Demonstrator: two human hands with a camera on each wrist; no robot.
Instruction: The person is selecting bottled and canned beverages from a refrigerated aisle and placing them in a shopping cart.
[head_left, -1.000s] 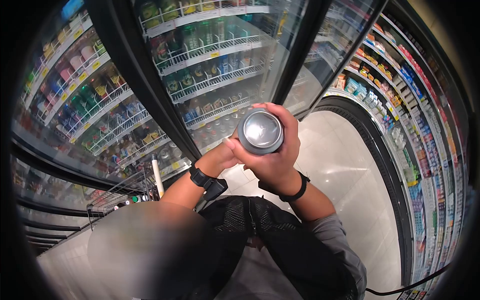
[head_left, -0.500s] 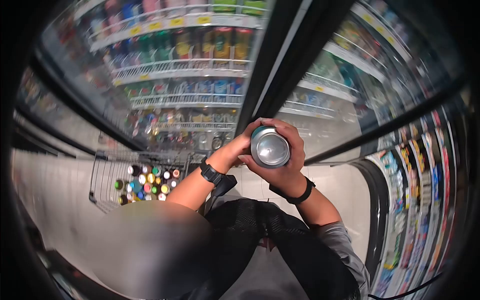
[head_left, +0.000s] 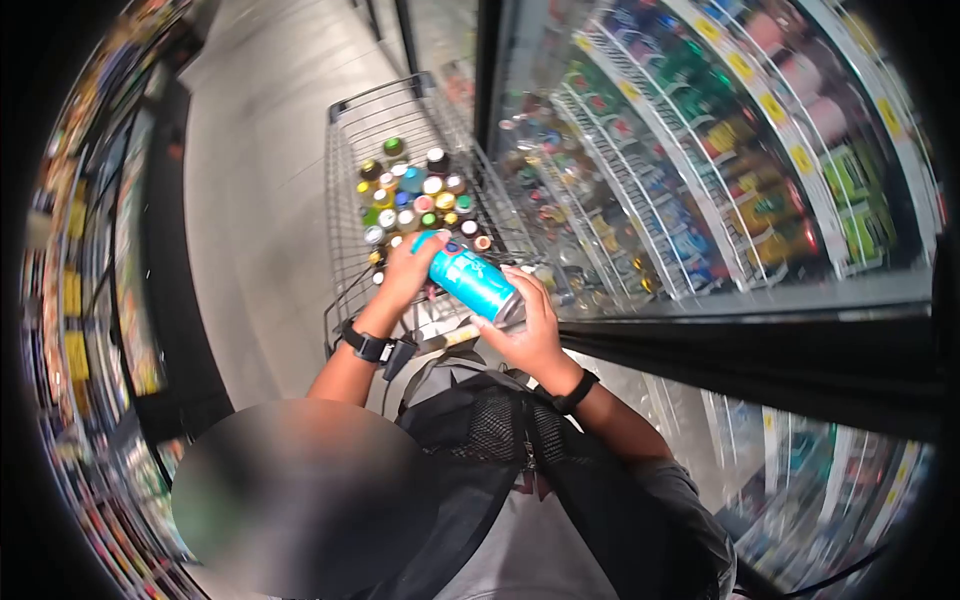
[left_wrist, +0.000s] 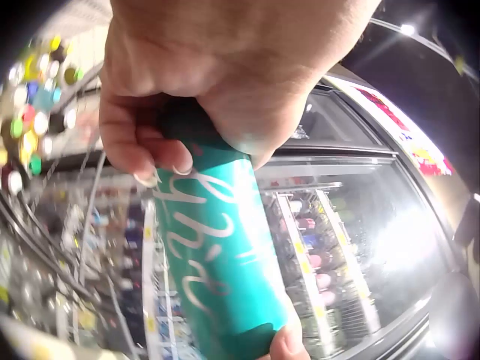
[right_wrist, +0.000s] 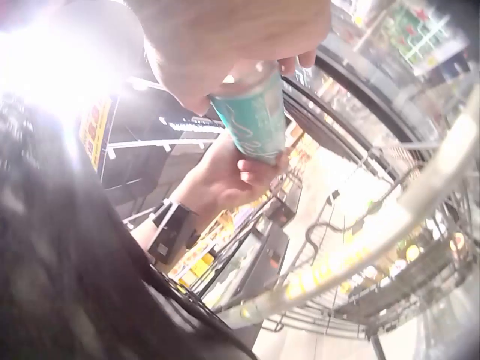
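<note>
A turquoise drink can (head_left: 470, 280) with white script lettering lies tilted between my two hands, in front of my chest. My left hand (head_left: 408, 272) grips one end, its fingers curled over the dark end in the left wrist view. At the silver end, my right hand (head_left: 532, 338) holds the can between thumb and fingers. Seen from the right wrist, the can (right_wrist: 255, 120) spans both hands. Beyond the hands, many capped bottles (head_left: 420, 195) stand in a wire shopping cart (head_left: 380, 92).
The cart's pale handle (right_wrist: 352, 262) runs close below the hands. To the right, a glass-doored cooler holds drinks on wire-fronted shelves (head_left: 690, 190). Stocked shelves (head_left: 75, 330) line the left side, with a pale floor aisle (head_left: 240, 190) between.
The view has turned left from the cooler doors to the cart. The can has tipped from end-on to sideways, and my left hand has shifted to its far end.
</note>
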